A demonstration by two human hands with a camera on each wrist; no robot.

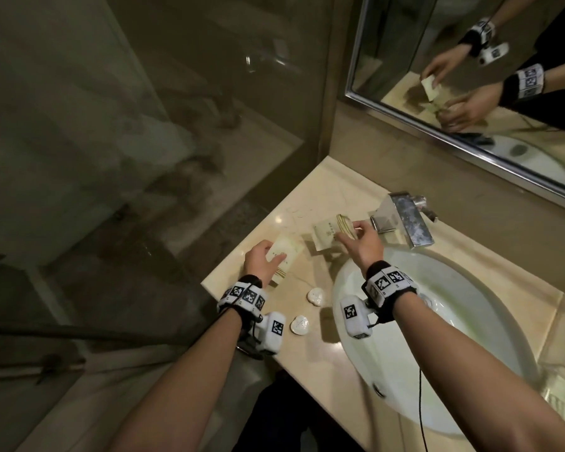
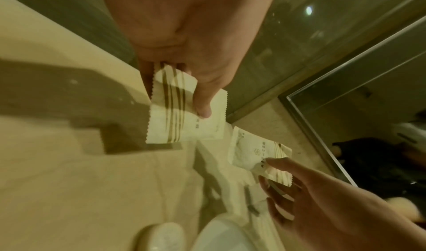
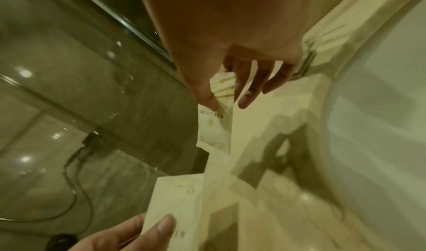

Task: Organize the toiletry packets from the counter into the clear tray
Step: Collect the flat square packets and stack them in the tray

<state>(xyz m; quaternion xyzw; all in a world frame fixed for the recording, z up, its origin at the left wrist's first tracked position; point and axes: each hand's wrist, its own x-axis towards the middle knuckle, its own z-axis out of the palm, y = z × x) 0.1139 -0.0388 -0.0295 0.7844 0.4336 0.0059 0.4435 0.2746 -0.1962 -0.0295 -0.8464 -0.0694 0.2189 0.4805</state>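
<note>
My left hand (image 1: 273,252) (image 2: 175,94) pinches a cream toiletry packet (image 1: 286,252) (image 2: 184,127) with brown stripes at one end, just above the counter's left part. To its right, my right hand (image 1: 349,233) (image 3: 227,101) pinches a second, similar packet (image 1: 325,234) (image 3: 212,127) by its striped end. That packet hangs over the faint walls of the clear tray (image 1: 331,256) (image 3: 276,109) beside the faucet. The two packets are apart. In the right wrist view, the left hand's packet (image 3: 175,196) shows at the bottom.
Two small round white packets (image 1: 316,295) (image 1: 299,324) lie on the beige counter (image 1: 307,370) near its front edge. A white sink basin (image 1: 454,353) sits under my right forearm, with a metal faucet (image 1: 405,220) behind it. A mirror (image 1: 405,60) hangs above, and a glass shower wall (image 1: 177,125) stands on the left.
</note>
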